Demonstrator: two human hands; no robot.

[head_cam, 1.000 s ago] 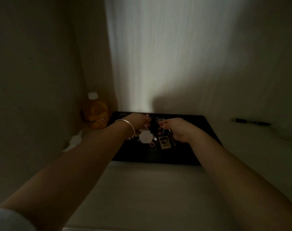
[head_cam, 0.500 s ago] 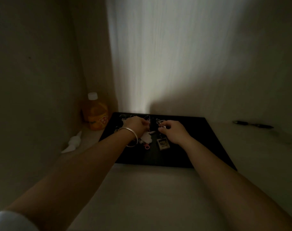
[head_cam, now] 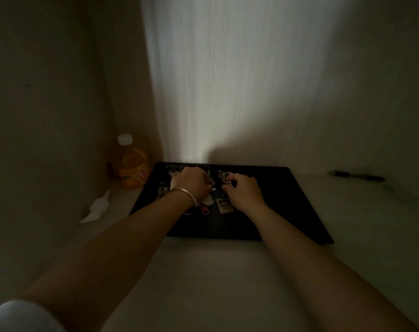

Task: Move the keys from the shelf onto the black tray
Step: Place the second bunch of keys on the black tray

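A black tray [head_cam: 287, 204] lies on the pale shelf in dim light. Several keys and keychains [head_cam: 164, 189] rest on its left half, among them a white charm [head_cam: 207, 200], a pink clip [head_cam: 204, 210] and a small photo tag [head_cam: 224, 205]. My left hand [head_cam: 191, 184], with a silver bangle on its wrist, is curled over the white charm and the key rings. My right hand [head_cam: 242, 191] pinches a metal key ring [head_cam: 224, 177] near the tray's back edge. The fingertips of both hands are hard to make out.
An orange drink bottle [head_cam: 130, 164] with a white cap stands in the back left corner. A crumpled white tissue [head_cam: 97, 209] lies left of the tray. A dark pen [head_cam: 356, 176] rests on the shelf at the right. Walls close the back and left.
Both hands have moved farther back over the tray, and the keychains they held in the air now lie on the tray surface.
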